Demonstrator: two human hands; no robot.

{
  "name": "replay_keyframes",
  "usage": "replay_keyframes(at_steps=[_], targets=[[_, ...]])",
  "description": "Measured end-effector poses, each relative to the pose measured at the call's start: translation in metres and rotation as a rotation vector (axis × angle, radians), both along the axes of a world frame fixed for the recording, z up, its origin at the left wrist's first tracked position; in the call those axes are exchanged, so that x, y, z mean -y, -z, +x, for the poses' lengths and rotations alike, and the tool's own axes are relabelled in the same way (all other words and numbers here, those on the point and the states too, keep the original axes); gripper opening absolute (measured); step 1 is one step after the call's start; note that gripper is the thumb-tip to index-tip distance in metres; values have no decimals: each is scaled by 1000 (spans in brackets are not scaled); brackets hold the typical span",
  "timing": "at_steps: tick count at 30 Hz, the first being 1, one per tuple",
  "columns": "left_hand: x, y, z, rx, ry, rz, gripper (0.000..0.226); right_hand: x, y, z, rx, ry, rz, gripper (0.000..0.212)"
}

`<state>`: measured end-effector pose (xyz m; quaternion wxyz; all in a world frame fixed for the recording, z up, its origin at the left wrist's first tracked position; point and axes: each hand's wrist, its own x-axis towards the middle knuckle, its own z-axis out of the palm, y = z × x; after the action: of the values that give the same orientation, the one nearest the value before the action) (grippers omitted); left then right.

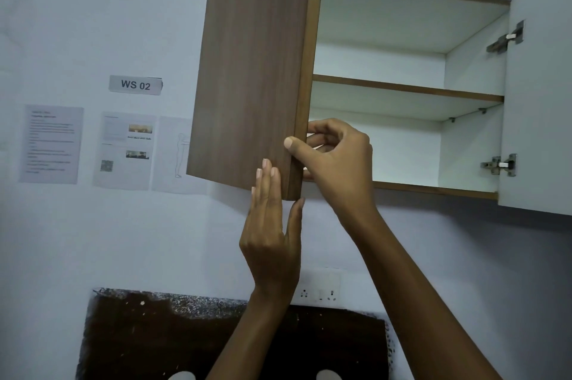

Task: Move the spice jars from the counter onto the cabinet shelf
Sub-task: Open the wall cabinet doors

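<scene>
The wall cabinet stands open with its brown left door (250, 70) swung partway out. My right hand (334, 159) grips that door's free edge near the bottom, thumb on the front face and fingers curled behind. Flat against the door's lower corner lies my left hand (272, 224), fingers straight, thumb under the bottom edge. Inside, the white middle shelf (408, 91) and the bottom shelf (433, 189) show nothing on them. Two pale rounded tops, possibly jar lids (182, 376) (328, 375), peek in at the bottom edge.
The right cabinet door (538, 94) hangs wide open on two metal hinges. A dark backsplash panel (216, 336) and a wall socket (318, 290) sit below. Papers and a "WS 02" label (135, 84) are stuck on the wall at left.
</scene>
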<state>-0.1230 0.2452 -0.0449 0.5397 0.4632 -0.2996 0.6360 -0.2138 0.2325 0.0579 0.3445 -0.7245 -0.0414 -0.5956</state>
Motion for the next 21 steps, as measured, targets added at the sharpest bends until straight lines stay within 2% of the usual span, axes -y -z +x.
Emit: replay_keyframes(at_steps=[3, 6, 11, 16, 21], targets=[[-37, 0, 3, -7, 24, -75, 42, -36, 4, 4, -28, -147, -40, 24], [-61, -2, 4, -31, 30, -135, 42, -57, 9, 6, -73, -267, -73, 35], [-86, -5, 3, -83, 86, -188, 47, -77, 6, 16, -64, -284, -108, 42], [-133, -8, 15, -85, 50, -238, 42, -119, 8, 40, -45, -351, -124, 42], [-166, -9, 32, -111, 23, -257, 48, -151, 9, 61, -18, -370, -150, 38]])
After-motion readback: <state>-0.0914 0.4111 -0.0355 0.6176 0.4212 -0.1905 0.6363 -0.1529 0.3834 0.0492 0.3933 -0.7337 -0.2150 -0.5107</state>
